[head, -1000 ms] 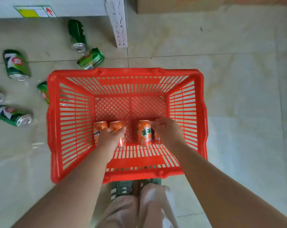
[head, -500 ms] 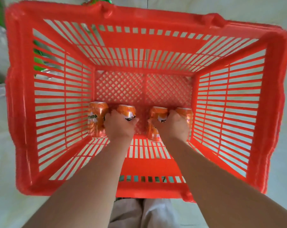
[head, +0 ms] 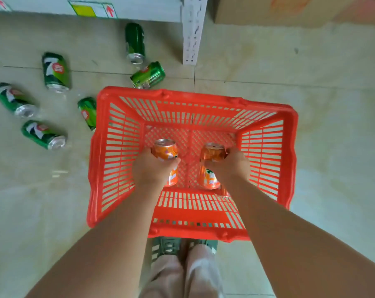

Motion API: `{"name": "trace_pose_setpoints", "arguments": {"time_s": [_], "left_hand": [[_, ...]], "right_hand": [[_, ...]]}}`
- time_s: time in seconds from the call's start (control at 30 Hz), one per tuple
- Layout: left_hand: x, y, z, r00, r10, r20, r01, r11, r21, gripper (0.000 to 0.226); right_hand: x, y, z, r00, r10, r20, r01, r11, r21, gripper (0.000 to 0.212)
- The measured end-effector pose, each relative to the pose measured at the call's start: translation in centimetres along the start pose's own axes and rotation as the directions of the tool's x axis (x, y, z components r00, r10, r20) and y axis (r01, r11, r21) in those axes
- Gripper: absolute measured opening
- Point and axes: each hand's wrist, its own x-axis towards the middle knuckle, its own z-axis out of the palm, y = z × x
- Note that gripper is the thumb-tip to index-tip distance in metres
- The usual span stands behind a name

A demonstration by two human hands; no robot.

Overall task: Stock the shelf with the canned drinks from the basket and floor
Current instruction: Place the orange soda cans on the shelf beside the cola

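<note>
A red plastic basket (head: 203, 98) stands on the tiled floor just in front of my feet. Both my hands are down inside it. My left hand (head: 151, 169) grips an upright orange can (head: 165, 149). My right hand (head: 230, 166) grips another orange can (head: 212, 153). A second orange can (head: 174, 179) shows under my left hand and a further orange can (head: 210, 180) under my right; whether they lie on the basket bottom I cannot tell. Several green cans lie on their sides on the floor to the left, such as a green can (head: 55, 72) and a green can (head: 149, 75).
The white shelf's bottom edge (head: 92, 9) and its perforated upright post (head: 192, 31) are at the top. A cardboard box (head: 290, 9) sits at top right. One green can (head: 88, 112) lies against the basket's left wall. My shoes (head: 167, 246) touch the basket's near side.
My head has risen, so the floor cans and shelf are back in view. Both hands have closed round an orange can each and raised them from the basket bottom.
</note>
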Motion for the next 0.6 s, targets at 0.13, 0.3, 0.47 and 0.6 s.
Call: {"name": "trace_pose_setpoints", "arguments": {"time_s": [0.13,0.3,0.47,0.6], "left_hand": [[-4.4,5.0,-5.9,0.996,0.084,0.04,-0.08,0.992,-0.102,0.029],[-9.7,10.2,-12.9,0.985,0.173,0.023,-0.168,0.975,-0.142,0.033],[-14.4,15.2,-21.7,0.964,0.263,-0.025,-0.263,0.943,-0.203,0.026],[-16.6,17.8,-29.0,0.959,0.265,-0.103,-0.281,0.938,-0.203,0.033]], "right_hand": [[-4.5,-3.4,-6.1,0.995,-0.097,-0.033,0.099,0.994,0.056,0.062],[-10.5,-7.3,-14.1,0.985,-0.165,-0.056,0.172,0.975,0.144,0.062],[-16.3,-12.2,-22.1,0.966,-0.229,-0.118,0.251,0.939,0.236,0.071],[-20.3,-16.7,-27.4,0.943,-0.296,-0.154,0.326,0.915,0.237,0.068]]}}
